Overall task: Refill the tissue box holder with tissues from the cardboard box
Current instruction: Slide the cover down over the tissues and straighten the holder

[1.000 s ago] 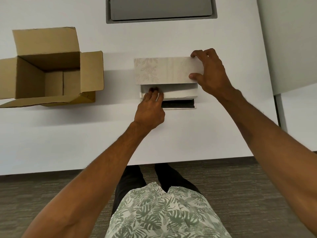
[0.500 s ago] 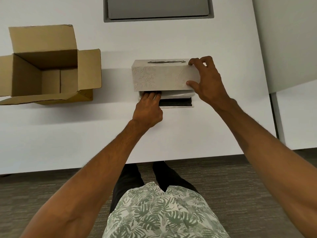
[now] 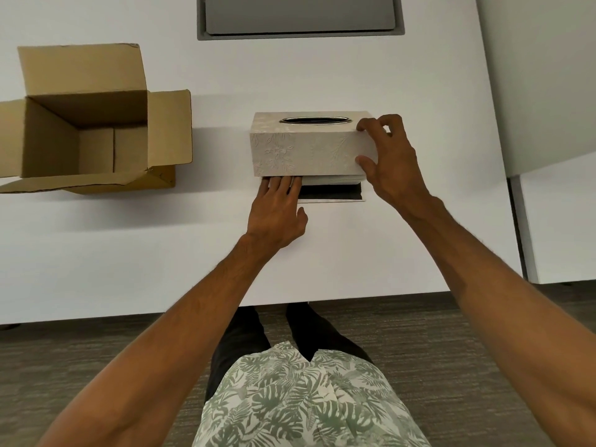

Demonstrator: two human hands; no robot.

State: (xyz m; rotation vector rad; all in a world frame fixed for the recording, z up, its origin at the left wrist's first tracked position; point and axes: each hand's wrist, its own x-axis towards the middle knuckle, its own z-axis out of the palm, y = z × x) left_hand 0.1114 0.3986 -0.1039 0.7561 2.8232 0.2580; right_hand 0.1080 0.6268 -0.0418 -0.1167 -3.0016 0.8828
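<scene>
A beige tissue box holder (image 3: 306,150) with an embossed leaf pattern and an oval slot on top sits nearly level over a white stack of tissues (image 3: 332,180). Its flat base panel (image 3: 329,192), dark on top, lies on the white table under the tissues. My right hand (image 3: 390,159) grips the holder's right end, thumb on the front face and fingers over the top corner. My left hand (image 3: 277,204) lies flat with its fingertips pushed under the holder's front left edge, against the tissues. An open cardboard box (image 3: 93,130) stands at the left and looks empty.
The white table (image 3: 129,253) runs from the box to a gap at the right, where a second white surface (image 3: 554,75) begins. A grey recessed panel (image 3: 300,16) sits at the table's far edge. Carpet and my legs show below the near edge.
The holder has tipped from tilted back to nearly level over the tissues, so its slot now faces up. My left fingers have slid further under its front edge.
</scene>
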